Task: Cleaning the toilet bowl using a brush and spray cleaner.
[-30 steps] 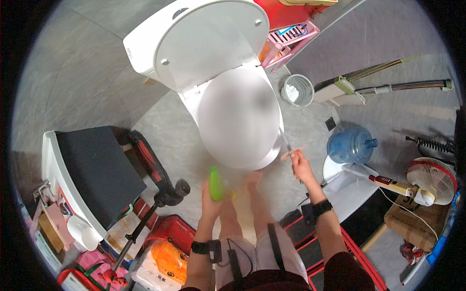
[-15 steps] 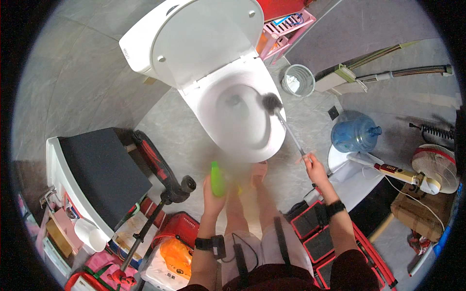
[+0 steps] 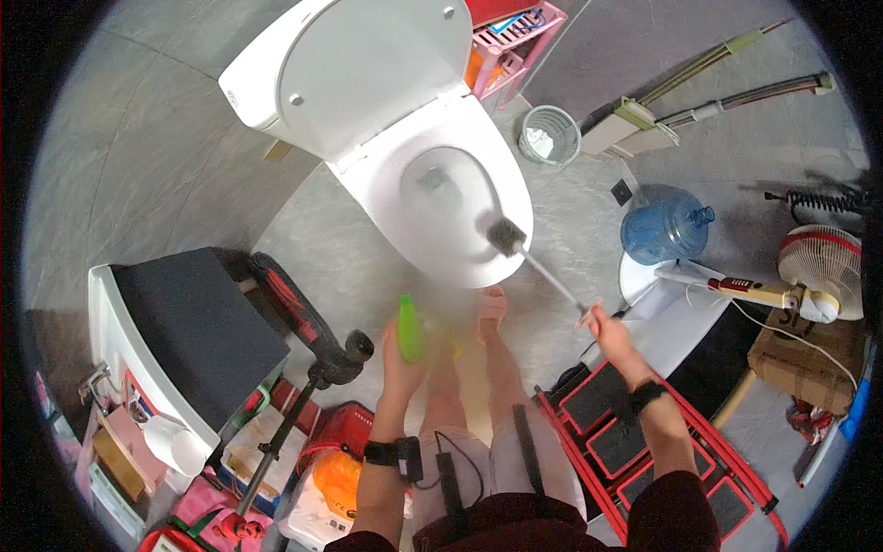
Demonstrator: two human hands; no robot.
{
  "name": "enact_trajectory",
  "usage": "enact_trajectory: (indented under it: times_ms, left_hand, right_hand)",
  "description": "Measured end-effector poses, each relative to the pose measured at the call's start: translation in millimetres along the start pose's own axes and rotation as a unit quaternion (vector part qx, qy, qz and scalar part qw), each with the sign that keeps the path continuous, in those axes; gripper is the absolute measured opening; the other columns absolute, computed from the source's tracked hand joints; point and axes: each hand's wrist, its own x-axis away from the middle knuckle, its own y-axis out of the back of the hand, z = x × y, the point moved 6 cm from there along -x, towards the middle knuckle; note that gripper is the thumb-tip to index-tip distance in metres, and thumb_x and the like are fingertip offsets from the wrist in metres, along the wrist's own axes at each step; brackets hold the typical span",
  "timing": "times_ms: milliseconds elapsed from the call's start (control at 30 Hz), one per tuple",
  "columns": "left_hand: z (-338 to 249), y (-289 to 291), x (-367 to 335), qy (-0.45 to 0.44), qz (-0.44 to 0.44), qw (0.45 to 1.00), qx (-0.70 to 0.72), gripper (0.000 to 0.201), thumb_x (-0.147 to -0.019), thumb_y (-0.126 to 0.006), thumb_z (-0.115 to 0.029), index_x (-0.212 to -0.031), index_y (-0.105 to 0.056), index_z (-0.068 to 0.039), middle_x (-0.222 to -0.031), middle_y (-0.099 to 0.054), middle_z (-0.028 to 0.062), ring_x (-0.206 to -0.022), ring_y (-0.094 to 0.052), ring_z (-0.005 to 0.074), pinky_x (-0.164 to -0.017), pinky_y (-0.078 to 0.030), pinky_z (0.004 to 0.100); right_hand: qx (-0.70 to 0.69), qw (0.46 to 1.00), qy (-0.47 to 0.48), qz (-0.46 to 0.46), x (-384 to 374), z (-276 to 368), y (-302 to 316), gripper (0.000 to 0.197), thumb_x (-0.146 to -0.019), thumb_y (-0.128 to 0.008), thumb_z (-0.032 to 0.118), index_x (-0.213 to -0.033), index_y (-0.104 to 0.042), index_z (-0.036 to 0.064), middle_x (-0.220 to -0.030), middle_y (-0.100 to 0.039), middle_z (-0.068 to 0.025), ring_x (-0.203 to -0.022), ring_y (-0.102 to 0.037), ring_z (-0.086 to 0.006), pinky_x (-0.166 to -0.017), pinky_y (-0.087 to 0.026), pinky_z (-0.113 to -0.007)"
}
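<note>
My right hand [image 3: 614,340] is closed around the end of a toilet brush's [image 3: 556,281] long pale handle. The brush's dark bristle head [image 3: 505,237] is over the front right part of the toilet's [image 3: 511,175] rim; whether it touches is hard to tell. The lid [image 3: 382,74] is raised, and the bowl lies open below it. Lower and further left, my left hand [image 3: 397,366] grips a bright green bottle [image 3: 410,331] upright in front of the toilet. A blurred patch in mid-view hides part of the bottle's right side and the bowl's front.
A grey wastebasket [image 3: 550,135] and a pink shelf [image 3: 515,41] stand right of the toilet. Further right are a blue water jug [image 3: 667,227], a fan [image 3: 821,267] and a folded red step ladder [image 3: 658,442]. A vacuum cleaner [image 3: 308,327] and a black-topped white cabinet [image 3: 189,340] occupy the left.
The brush head has moved toward the front of the rim, and my right hand has come nearer to me and slightly right. The bottle stays in my left hand. The whole view has shifted a little.
</note>
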Motion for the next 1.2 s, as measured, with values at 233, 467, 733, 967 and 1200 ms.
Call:
enact_trajectory:
  times_ms: [233,467,733,967,1200]
  left_hand:
    - [5.8,-2.2,42.3,-0.059,0.083,0.985,-0.138,0.036,-0.076,-0.068,-0.002,-0.108,-0.052,-0.003,-0.096,-0.058,0.0108,-0.09,-0.056,0.0259,-0.078,-0.045,0.0342]
    - [24.8,-4.9,87.9,-0.078,0.078,0.985,-0.134,0.033,-0.076,-0.068,-0.003,-0.105,-0.053,-0.003,-0.097,-0.057,0.0115,-0.087,-0.056,0.0282,-0.076,-0.045,0.0356]
    - [73.9,-15.1,165.0,0.001,0.045,0.999,-0.031,0.037,-0.08,-0.062,0.006,-0.113,-0.047,-0.003,-0.102,-0.054,0.0064,-0.095,-0.054,0.017,-0.083,-0.045,0.0314]
    - [60.9,-3.9,219.3,0.019,0.008,1.0,0.017,0.037,-0.082,-0.061,0.003,-0.115,-0.046,-0.003,-0.108,-0.054,0.0084,-0.1,-0.054,0.0177,-0.088,-0.043,0.0305]
    - [80.4,16.3,229.8,0.043,0.002,0.998,0.045,0.035,-0.084,-0.061,-0.001,-0.116,-0.046,-0.003,-0.111,-0.054,0.0085,-0.101,-0.053,0.0173,-0.087,-0.043,0.0308]
  right_hand:
    - [-0.035,0.995,0.009,-0.098,13.2,-7.6,-23.9,0.033,-0.092,-0.047,0.032,-0.121,-0.048,0.0156,-0.069,-0.06,-0.0253,-0.067,-0.058,-0.0446,-0.059,-0.044,-0.054]
    - [-0.07,0.994,-0.037,-0.081,38.2,-23.5,-42.7,0.034,-0.093,-0.046,0.033,-0.121,-0.048,0.014,-0.073,-0.06,-0.027,-0.071,-0.059,-0.0469,-0.063,-0.045,-0.055]
    - [-0.039,0.998,-0.03,-0.042,92.8,-18.7,-89.1,0.035,-0.093,-0.047,0.032,-0.123,-0.047,0.0145,-0.073,-0.061,-0.0252,-0.071,-0.059,-0.0456,-0.06,-0.044,-0.055]
    - [-0.055,0.997,-0.057,0.008,140.4,2.9,-135.4,0.039,-0.092,-0.046,0.035,-0.126,-0.045,0.0163,-0.077,-0.062,-0.0257,-0.074,-0.059,-0.0455,-0.064,-0.046,-0.053]
    - [-0.141,0.99,-0.015,-0.013,116.3,111.2,-172.9,0.039,-0.092,-0.045,0.034,-0.126,-0.044,0.0158,-0.076,-0.061,-0.0282,-0.074,-0.058,-0.0473,-0.066,-0.045,-0.054]
